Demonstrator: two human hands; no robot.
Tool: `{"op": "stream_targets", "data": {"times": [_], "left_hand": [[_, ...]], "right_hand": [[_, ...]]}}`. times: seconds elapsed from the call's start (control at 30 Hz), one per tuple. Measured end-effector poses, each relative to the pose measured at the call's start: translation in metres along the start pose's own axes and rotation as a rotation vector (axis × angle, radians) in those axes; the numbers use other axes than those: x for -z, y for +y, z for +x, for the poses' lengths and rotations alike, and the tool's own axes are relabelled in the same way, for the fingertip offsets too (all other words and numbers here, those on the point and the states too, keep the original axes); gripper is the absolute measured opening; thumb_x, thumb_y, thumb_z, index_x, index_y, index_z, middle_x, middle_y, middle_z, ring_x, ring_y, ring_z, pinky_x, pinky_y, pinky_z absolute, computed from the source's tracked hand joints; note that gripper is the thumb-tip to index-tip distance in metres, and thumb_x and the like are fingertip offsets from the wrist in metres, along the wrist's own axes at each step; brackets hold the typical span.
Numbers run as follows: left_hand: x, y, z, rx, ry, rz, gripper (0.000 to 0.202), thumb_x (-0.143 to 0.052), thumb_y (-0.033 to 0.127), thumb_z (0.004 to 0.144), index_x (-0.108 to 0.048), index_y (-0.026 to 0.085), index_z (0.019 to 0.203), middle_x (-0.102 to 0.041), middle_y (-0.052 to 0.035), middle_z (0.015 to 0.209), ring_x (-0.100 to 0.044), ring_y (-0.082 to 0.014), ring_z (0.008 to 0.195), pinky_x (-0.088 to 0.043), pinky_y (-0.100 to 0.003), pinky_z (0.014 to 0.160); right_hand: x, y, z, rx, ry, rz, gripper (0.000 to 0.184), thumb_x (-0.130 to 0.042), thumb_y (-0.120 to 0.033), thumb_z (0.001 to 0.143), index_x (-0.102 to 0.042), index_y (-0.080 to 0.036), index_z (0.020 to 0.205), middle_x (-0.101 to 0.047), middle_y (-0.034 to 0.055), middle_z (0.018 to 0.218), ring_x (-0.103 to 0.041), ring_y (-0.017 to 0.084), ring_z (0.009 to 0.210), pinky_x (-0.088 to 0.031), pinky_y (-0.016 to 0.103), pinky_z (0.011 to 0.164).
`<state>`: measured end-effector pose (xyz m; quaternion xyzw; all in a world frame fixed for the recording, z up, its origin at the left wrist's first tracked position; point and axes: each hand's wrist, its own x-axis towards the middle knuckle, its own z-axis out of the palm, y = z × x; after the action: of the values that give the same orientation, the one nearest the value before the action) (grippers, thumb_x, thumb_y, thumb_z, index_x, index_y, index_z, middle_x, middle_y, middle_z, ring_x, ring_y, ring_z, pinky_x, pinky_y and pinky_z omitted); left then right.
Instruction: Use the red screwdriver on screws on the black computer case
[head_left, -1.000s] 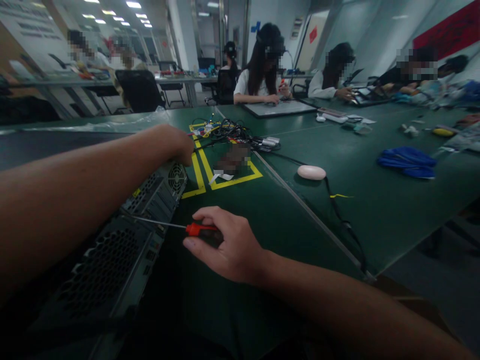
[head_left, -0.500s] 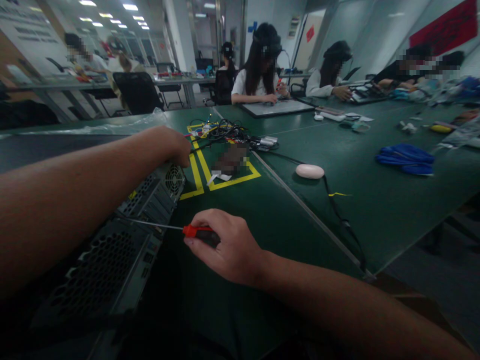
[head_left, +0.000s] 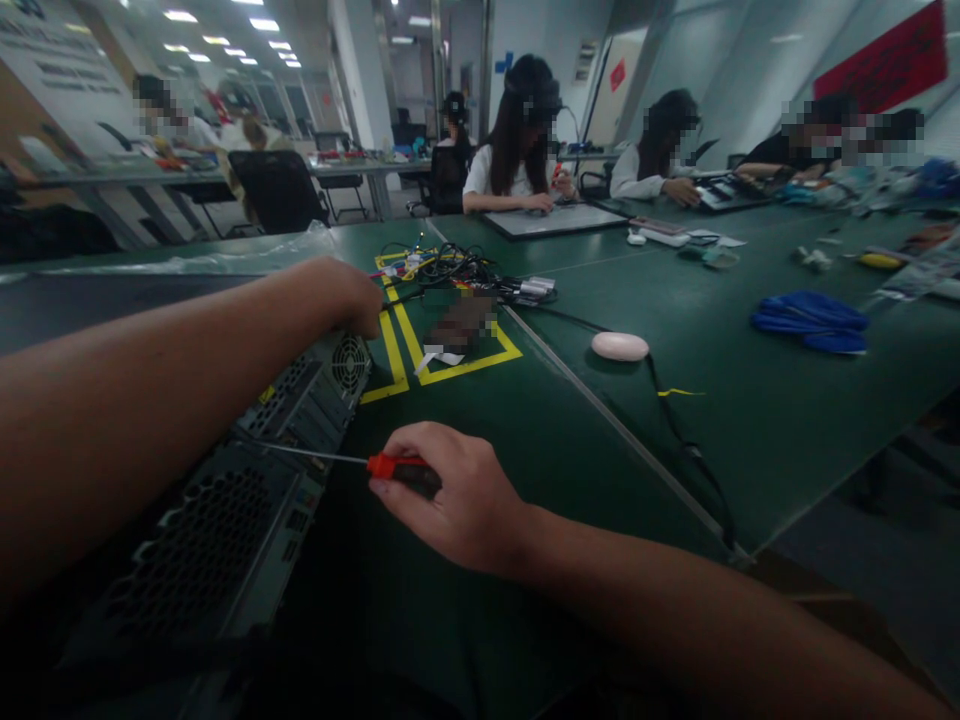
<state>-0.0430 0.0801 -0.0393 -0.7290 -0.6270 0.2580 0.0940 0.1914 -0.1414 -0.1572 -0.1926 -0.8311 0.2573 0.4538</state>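
Observation:
A long screwdriver (head_left: 405, 470) with a red and black handle is gripped in my right hand (head_left: 461, 500), the fingers wrapped round it. Its thin shaft points left, to the back panel of a computer case (head_left: 289, 500); the tip is hard to make out against the dark panel. My left arm reaches across over the case. At the case's far end, above a round fan grille, my left hand (head_left: 356, 295) is curled downward. Its fingertips are hidden, so what they grip cannot be seen.
Beyond the case lie a tangle of cables (head_left: 465, 265) and a blurred dark object (head_left: 461, 325) within yellow tape (head_left: 480, 367). To the right are a pale oval object (head_left: 619, 346), a black cable (head_left: 686, 445) and a blue bundle (head_left: 810, 320). Several people sit at tables behind.
The view has tilted up very slightly. Both hands, the screwdriver and the computer case keep practically the same places.

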Motion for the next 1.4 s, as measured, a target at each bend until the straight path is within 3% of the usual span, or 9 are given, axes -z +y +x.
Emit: {"op": "stream_targets", "data": {"times": [0.3,0.53,0.8,0.97,1.17,1.3,1.4], "left_hand": [[0.007,0.005,-0.009,0.021,-0.006,-0.066,0.061,-0.094,0.046,0.092,-0.101,0.023,0.148,-0.099,-0.0215,0.134,-0.085,-0.0525,0.141,-0.064,-0.059,0.128],[0.005,0.001,-0.006,0.004,0.002,-0.062,0.07,-0.094,0.051,0.086,-0.1,0.03,0.152,-0.099,-0.0201,0.136,-0.087,-0.0547,0.14,-0.068,-0.06,0.123],[0.007,0.005,-0.011,0.033,-0.007,-0.118,0.068,-0.098,0.047,0.086,-0.101,0.03,0.152,-0.097,-0.0203,0.142,-0.081,-0.0555,0.15,-0.061,-0.062,0.131],[0.012,0.008,-0.017,-0.002,-0.016,-0.005,0.06,-0.088,0.044,0.097,-0.1,0.016,0.149,-0.097,-0.0257,0.141,-0.087,-0.0511,0.135,-0.067,-0.06,0.125],[0.005,0.002,-0.007,-0.024,0.009,-0.021,0.059,-0.09,0.051,0.095,-0.102,0.023,0.145,-0.099,-0.0217,0.128,-0.086,-0.0502,0.135,-0.068,-0.057,0.121],[0.003,0.0,-0.003,-0.012,-0.011,-0.016,0.063,-0.091,0.055,0.094,-0.101,0.025,0.148,-0.099,-0.0211,0.129,-0.086,-0.051,0.137,-0.067,-0.057,0.122],[0.003,0.0,-0.002,-0.028,-0.002,-0.038,0.067,-0.094,0.059,0.091,-0.101,0.025,0.149,-0.099,-0.0203,0.122,-0.084,-0.0511,0.137,-0.066,-0.059,0.124]], "right_hand": [[-0.001,0.002,-0.001,-0.032,-0.015,-0.023,0.016,-0.082,-0.039,0.125,-0.08,-0.024,0.131,-0.093,0.0077,0.121,-0.088,0.023,0.101,-0.073,0.036,0.098],[0.001,0.0,-0.001,-0.07,-0.024,-0.033,0.017,-0.084,-0.039,0.123,-0.082,-0.025,0.131,-0.093,0.007,0.119,-0.088,0.023,0.099,-0.072,0.035,0.096],[-0.001,0.001,-0.001,0.0,0.03,-0.012,0.014,-0.084,-0.033,0.122,-0.082,-0.023,0.13,-0.094,0.0082,0.12,-0.088,0.023,0.097,-0.071,0.034,0.094],[0.0,-0.001,-0.001,-0.018,0.017,-0.05,0.015,-0.086,-0.034,0.121,-0.084,-0.022,0.131,-0.094,0.008,0.118,-0.087,0.022,0.098,-0.07,0.032,0.095],[-0.001,-0.001,-0.002,-0.08,-0.021,-0.036,0.018,-0.081,-0.038,0.125,-0.086,-0.022,0.133,-0.094,0.0088,0.119,-0.089,0.023,0.102,-0.072,0.033,0.099],[-0.005,0.0,-0.003,-0.081,-0.005,0.003,0.032,-0.091,-0.043,0.117,-0.08,-0.025,0.141,-0.094,0.007,0.125,-0.09,0.024,0.103,-0.075,0.035,0.099],[-0.004,-0.001,-0.002,-0.062,-0.015,-0.005,0.022,-0.088,-0.035,0.115,-0.078,-0.026,0.132,-0.093,0.0057,0.123,-0.091,0.024,0.104,-0.075,0.036,0.101]]}}
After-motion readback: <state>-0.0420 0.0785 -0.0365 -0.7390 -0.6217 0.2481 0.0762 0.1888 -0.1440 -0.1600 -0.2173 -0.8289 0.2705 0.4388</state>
